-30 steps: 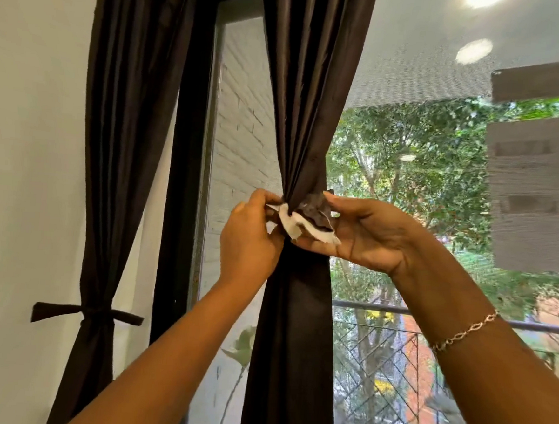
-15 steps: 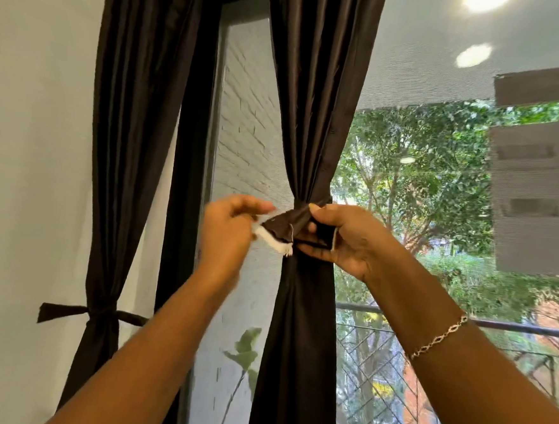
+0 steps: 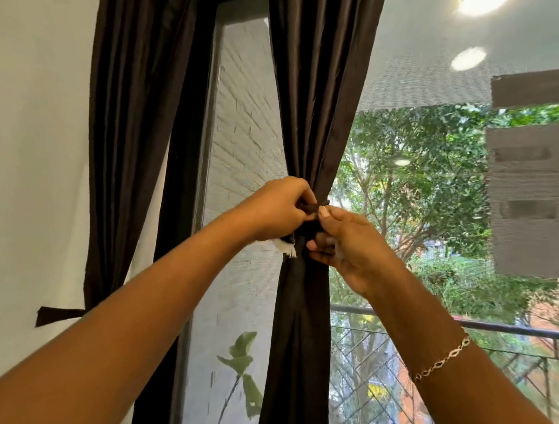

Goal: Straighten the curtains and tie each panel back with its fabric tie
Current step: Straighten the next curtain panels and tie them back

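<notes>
A dark brown curtain panel [image 3: 314,115] hangs in front of the window, gathered at mid-height. Its fabric tie [image 3: 306,228], brown with a frayed white end, wraps round the gathered part. My left hand [image 3: 276,208] grips the tie on the left side, and the white end sticks out below it. My right hand [image 3: 342,242] pinches the tie from the right, thumb on top. The two hands almost touch at the knot. A second dark panel [image 3: 129,118] hangs at the left by the wall, and its tie [image 3: 59,316] is knotted round it low down.
A black window frame [image 3: 183,172] stands between the two panels. Behind the glass are a white brick wall [image 3: 243,143], a metal railing [image 3: 462,324] and trees. A leafy plant [image 3: 242,368] grows low beside the middle panel. A white wall [image 3: 27,161] fills the left.
My left hand has moved right, back onto the tie, and both hands have closed in on the knot. The white end of the tie now hangs below my left hand.
</notes>
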